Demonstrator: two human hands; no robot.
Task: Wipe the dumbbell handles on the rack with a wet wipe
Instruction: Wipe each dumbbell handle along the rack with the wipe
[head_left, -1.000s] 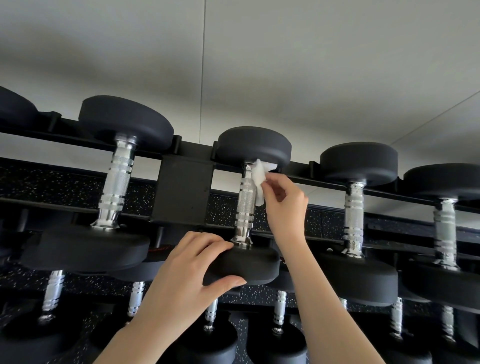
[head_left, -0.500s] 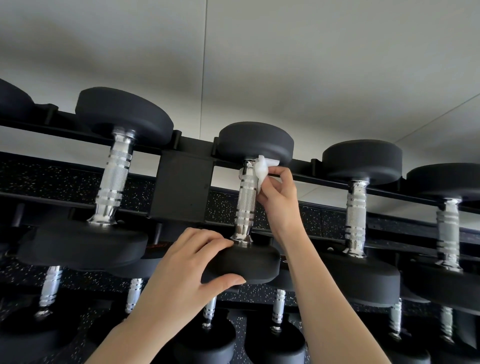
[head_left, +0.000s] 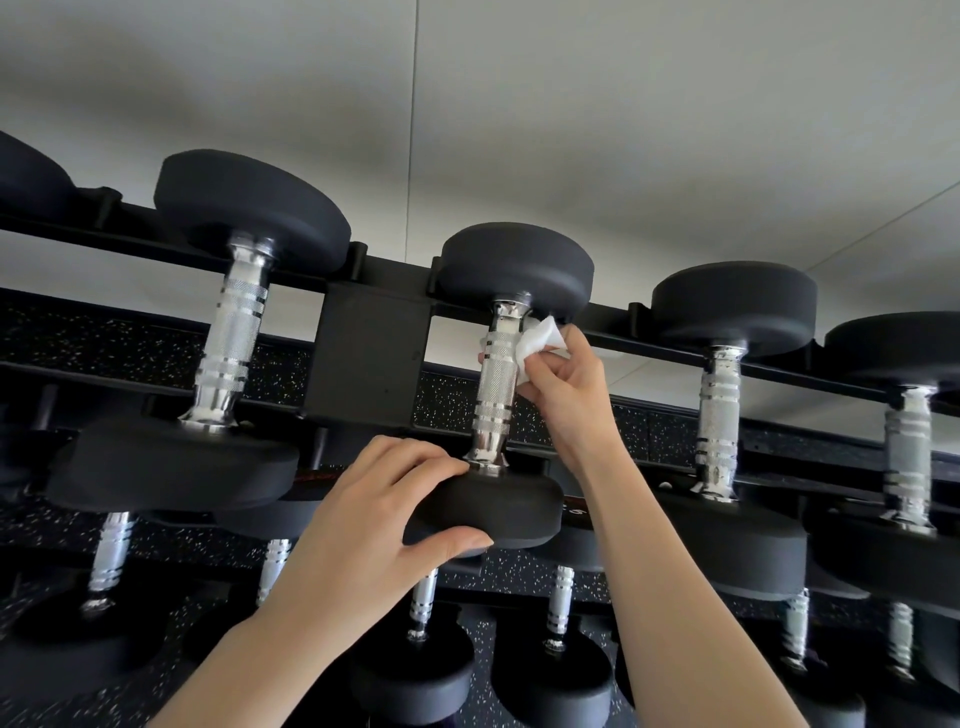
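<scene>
Head view, the only one. Shows the right hand (head_left: 563, 379) closed in since a second ago. Then: beside the top of the handle (head_left: 498, 384), with the wet wipe (head_left: 540, 340) hanging loose from the fingertips. Now: hard against the handle's upper right side, with the wipe bunched between curled fingers and knurled metal. Shows also a fingertip peeping out on the handle's left side, probably curling round from behind.

Reads as the start of the rub on this handle, up at the far end just under the far head. Leaves the stretch down to the near head (head_left: 498, 512) not yet covered.

Finds the left hand (head_left: 374, 514) where it was: fingers over the top of the near head, thumb hooked under its edge, gripping to steady the dumbbell on the rack (head_left: 371, 358). Places that dumbbell mid-way along the top row. Finds the right hand clenched on the wipe, pinching it to the metal.

Shows the neighbouring handles, left (head_left: 231, 332) and right (head_left: 719, 415), with no hand on them. Cannot tell whether already wiped.
</scene>
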